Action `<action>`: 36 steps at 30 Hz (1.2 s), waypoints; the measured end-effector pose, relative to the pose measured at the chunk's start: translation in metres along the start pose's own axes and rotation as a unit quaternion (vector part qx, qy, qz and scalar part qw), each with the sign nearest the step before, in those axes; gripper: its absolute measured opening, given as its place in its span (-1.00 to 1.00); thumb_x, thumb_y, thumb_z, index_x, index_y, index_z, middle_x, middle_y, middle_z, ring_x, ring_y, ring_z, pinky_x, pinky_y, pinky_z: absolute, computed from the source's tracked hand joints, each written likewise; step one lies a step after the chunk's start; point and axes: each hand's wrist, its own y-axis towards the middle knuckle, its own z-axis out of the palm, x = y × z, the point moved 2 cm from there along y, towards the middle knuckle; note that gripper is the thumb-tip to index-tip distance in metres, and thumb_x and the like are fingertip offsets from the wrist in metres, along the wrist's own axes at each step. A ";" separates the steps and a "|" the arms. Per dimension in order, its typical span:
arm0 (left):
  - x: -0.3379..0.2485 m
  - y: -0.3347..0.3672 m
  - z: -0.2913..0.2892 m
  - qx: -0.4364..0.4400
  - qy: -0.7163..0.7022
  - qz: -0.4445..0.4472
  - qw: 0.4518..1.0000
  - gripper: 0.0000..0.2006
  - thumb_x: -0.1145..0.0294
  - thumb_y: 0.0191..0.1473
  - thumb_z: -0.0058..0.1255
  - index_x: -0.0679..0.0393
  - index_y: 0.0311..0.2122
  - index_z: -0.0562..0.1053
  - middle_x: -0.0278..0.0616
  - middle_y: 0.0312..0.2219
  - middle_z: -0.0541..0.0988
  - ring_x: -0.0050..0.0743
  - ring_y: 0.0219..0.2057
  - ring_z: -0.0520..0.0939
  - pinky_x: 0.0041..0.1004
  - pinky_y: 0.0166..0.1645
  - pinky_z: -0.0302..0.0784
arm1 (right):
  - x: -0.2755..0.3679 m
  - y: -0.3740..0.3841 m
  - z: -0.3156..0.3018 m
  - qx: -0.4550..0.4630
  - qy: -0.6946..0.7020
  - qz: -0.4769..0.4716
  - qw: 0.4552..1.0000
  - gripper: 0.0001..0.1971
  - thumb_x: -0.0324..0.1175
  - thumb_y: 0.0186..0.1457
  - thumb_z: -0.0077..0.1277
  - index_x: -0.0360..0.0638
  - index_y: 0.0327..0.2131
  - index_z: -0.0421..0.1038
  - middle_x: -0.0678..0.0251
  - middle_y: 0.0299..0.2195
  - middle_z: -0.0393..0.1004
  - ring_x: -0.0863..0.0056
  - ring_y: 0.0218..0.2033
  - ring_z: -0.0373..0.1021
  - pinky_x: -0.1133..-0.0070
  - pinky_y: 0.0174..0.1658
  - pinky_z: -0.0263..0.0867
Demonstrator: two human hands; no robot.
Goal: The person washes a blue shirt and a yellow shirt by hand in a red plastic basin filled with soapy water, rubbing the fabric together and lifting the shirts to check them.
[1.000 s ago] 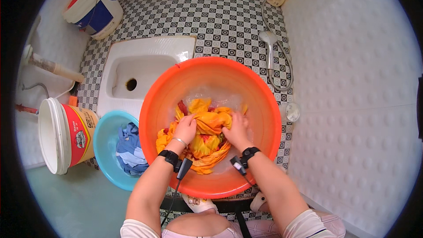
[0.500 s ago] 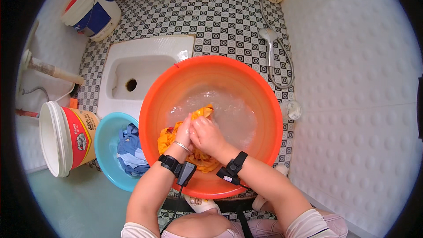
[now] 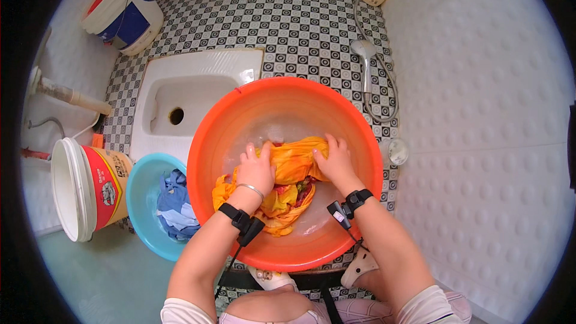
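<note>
Black-and-white patterned tiles [image 3: 288,18] cover the floor of this small washroom, with pale dimpled wall panels [image 3: 480,114] on the right. On the floor sits a big orange basin [image 3: 282,99] with a little water in it. Both hands are down inside it: the left hand [image 3: 257,171] presses on the near left part of a wet yellow-orange cloth [image 3: 291,165], and the right hand [image 3: 335,161] grips the bunched right end, fingers curled over it. The hands are apart, the cloth stretched between them. Each wrist wears a black band. Just left of the basin stands a smaller blue bowl [image 3: 139,189] holding blue clothes [image 3: 174,201], and beside that a red-and-white bucket [image 3: 87,186]. Behind lies a white squat toilet pan [image 3: 198,93], another bucket [image 3: 123,6] in the far corner, and a shower head [image 3: 363,51] on its hose.
</note>
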 end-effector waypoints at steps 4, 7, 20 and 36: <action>0.006 0.001 0.030 0.125 0.237 0.086 0.960 -0.46 0.20 0.12 -0.15 -0.43 0.23 0.16 -0.09 0.30 -0.05 0.20 0.25 0.05 0.06 0.23 0.00 | 0.009 -0.037 0.037 0.037 -0.226 -0.127 0.965 -0.42 -0.19 0.03 -0.02 0.06 0.17 0.17 0.06 0.24 0.02 -0.12 0.20 -0.04 0.01 0.06 0.17; 0.016 0.003 0.034 0.270 0.216 0.012 0.938 -0.45 0.13 0.11 -0.17 -0.40 0.24 0.15 -0.16 0.33 -0.15 0.19 0.31 -0.13 0.12 0.28 -0.32 | 0.007 -0.058 0.045 0.192 -0.214 -0.265 0.921 -0.41 -0.20 -0.03 0.04 0.05 0.14 0.21 0.10 0.18 0.15 -0.04 0.14 0.10 0.13 0.00 0.28; 0.037 0.012 0.052 0.086 -0.295 -0.115 0.945 -0.38 0.08 0.23 -0.25 0.08 0.30 -0.04 0.14 0.21 0.15 -0.01 0.22 0.19 -0.36 0.26 0.10 | 0.017 -0.035 0.085 0.036 0.221 -0.116 0.968 -0.62 -0.41 0.00 0.03 -0.24 -0.07 0.27 -0.08 -0.09 0.26 -0.02 -0.04 0.25 0.35 0.05 0.21; 0.046 -0.006 0.051 0.058 -0.499 -0.201 0.841 -0.68 0.13 0.22 -0.22 0.19 -0.20 0.42 -0.09 -0.28 0.55 -0.19 -0.24 0.56 -0.37 -0.13 0.45 | 0.054 -0.007 0.034 0.159 0.022 -0.036 0.986 -0.69 -0.30 0.12 -0.10 -0.31 -0.13 0.31 -0.06 -0.23 0.40 -0.04 -0.22 0.36 0.24 -0.12 0.31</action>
